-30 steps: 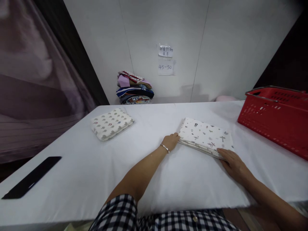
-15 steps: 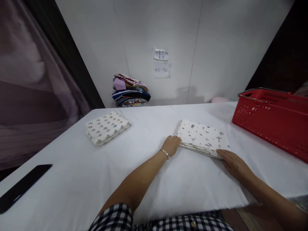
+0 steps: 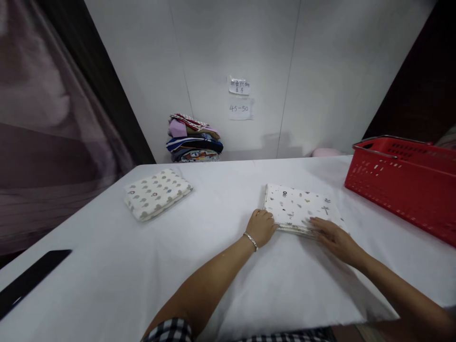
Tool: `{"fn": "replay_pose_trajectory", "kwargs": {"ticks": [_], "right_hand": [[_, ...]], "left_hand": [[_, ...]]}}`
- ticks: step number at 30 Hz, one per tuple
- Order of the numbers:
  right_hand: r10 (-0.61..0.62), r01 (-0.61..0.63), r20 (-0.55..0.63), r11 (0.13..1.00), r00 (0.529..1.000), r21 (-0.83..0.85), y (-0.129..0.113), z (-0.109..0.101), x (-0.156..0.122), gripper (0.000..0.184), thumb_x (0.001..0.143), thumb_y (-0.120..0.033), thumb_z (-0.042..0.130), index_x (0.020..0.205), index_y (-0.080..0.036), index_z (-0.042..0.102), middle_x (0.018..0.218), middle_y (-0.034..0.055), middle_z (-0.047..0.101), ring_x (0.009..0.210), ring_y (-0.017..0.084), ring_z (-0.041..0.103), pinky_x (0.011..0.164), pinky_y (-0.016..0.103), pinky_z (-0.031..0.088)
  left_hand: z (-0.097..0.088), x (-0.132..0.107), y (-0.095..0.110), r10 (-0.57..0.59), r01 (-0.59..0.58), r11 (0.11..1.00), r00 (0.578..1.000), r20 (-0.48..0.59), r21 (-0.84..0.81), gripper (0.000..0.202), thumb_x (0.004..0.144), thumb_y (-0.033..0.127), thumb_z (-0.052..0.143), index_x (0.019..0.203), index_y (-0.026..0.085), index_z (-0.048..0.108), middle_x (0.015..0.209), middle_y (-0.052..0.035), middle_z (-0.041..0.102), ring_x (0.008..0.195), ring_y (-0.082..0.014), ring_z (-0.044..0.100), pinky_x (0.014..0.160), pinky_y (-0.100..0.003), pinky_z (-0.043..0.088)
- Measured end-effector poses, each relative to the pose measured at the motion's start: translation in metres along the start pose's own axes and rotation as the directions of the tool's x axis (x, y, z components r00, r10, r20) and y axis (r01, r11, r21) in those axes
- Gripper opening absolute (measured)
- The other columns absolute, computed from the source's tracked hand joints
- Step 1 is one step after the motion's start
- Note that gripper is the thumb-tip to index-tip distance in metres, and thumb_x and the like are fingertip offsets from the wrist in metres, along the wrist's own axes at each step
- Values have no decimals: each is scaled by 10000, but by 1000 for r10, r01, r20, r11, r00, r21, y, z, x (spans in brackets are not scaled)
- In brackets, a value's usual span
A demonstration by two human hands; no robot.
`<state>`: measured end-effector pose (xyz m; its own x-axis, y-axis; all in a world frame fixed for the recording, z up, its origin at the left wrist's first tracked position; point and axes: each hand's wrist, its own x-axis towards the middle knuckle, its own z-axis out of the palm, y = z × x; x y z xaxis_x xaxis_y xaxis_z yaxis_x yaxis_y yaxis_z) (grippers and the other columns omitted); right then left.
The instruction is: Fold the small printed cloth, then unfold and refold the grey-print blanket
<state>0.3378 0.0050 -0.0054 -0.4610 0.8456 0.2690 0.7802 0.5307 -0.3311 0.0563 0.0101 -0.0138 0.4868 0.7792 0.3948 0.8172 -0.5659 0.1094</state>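
A folded white cloth (image 3: 301, 204) printed with small palm trees and other little figures lies right of centre on the table, its stacked layers showing along the near edge. My left hand (image 3: 261, 227), with a bracelet at the wrist, is closed round its near left corner; the thumb is mostly hidden. Over the near right part of the same cloth, my right hand (image 3: 337, 241) rests with its fingers stretched out on the top layer. Farther left sits another folded white cloth (image 3: 158, 192) with a grey-green print, and neither hand touches it.
The white-covered table (image 3: 206, 204) reaches back to the wall. A red plastic basket (image 3: 402, 185) with a metal handle stands at the right. A pile of folded fabrics (image 3: 194, 140) is at the back, and a black flat object (image 3: 32, 280) lies at the left edge.
My right hand has slid left and inward onto the top of the cloth. My left hand has shifted slightly right at its corner. The view has tilted up a little.
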Motion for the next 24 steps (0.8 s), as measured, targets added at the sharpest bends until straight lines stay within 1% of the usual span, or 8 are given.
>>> {"fn": "replay_pose_trajectory", "kwargs": {"ticks": [4, 8, 11, 13, 16, 18, 21, 24], "right_hand": [[-48, 45, 33, 996, 998, 80, -15, 18, 48, 481, 873, -458, 376, 1270, -211, 489, 1328, 85, 473, 1236, 265, 413, 1029, 452, 357], [-128, 125, 66, 991, 990, 45, -16, 41, 108, 533, 885, -468, 326, 1317, -177, 436, 1381, 100, 403, 1298, 243, 319, 1074, 434, 282], [-154, 160, 163, 987, 975, -26, -19, 53, 150, 596, 875, -491, 330, 1344, -128, 389, 1412, 139, 343, 1324, 262, 255, 1073, 443, 256], [-118, 140, 236, 987, 964, -78, -20, 60, 170, 640, 866, -525, 326, 1365, -126, 348, 1431, 145, 302, 1334, 279, 224, 1063, 470, 245], [-44, 86, 265, 985, 963, -148, -17, 72, 182, 697, 861, -580, 274, 1395, -132, 285, 1456, 137, 243, 1346, 272, 185, 1069, 487, 201], [-39, 85, 261, 982, 965, -167, -13, 77, 182, 724, 860, -599, 241, 1406, -123, 256, 1465, 133, 216, 1353, 258, 163, 1081, 472, 172], [-41, 88, 277, 983, 960, -160, -10, 79, 182, 730, 858, -607, 221, 1406, -126, 259, 1466, 134, 214, 1353, 260, 166, 1080, 472, 166], [-26, 68, 277, 987, 960, -143, -12, 78, 191, 732, 855, -615, 213, 1401, -130, 271, 1461, 140, 228, 1351, 271, 170, 1073, 482, 173]], "left_hand": [[7, 0, 7, 25, -26, 999, 999, -29, -20, 159, 883, 281, 455, 986, 191, 537, 1099, -25, 582, 1092, -165, 462, 1016, -370, 284], [15, -6, 5, 15, -15, 1000, 1000, -2, -1, 215, 882, 257, 457, 1087, 205, 494, 1189, -33, 549, 1178, -157, 420, 1067, -382, 236], [15, -7, 3, 14, -14, 1000, 1000, 11, -14, 231, 890, 267, 438, 1107, 210, 491, 1207, -37, 545, 1199, -156, 411, 1072, -385, 237], [14, -6, 3, 7, -6, 999, 1000, 19, -44, 233, 884, 266, 446, 1104, 209, 497, 1192, -34, 557, 1187, -157, 424, 1077, -386, 233], [12, -4, 5, -20, 23, 996, 999, 33, -88, 255, 859, 282, 487, 1099, 197, 506, 1160, -47, 574, 1164, -170, 444, 1078, -390, 241], [11, -3, 6, -33, 38, 994, 998, 48, -105, 270, 842, 299, 508, 1088, 189, 515, 1143, -61, 578, 1152, -186, 452, 1068, -400, 260], [10, -2, 7, -38, 45, 992, 998, 57, -121, 292, 835, 316, 514, 1094, 181, 516, 1147, -66, 572, 1147, -200, 450, 1065, -406, 267], [10, -3, 6, -36, 44, 990, 997, 61, -135, 300, 852, 328, 482, 1110, 178, 512, 1164, -68, 563, 1153, -200, 444, 1069, -404, 264]]}}
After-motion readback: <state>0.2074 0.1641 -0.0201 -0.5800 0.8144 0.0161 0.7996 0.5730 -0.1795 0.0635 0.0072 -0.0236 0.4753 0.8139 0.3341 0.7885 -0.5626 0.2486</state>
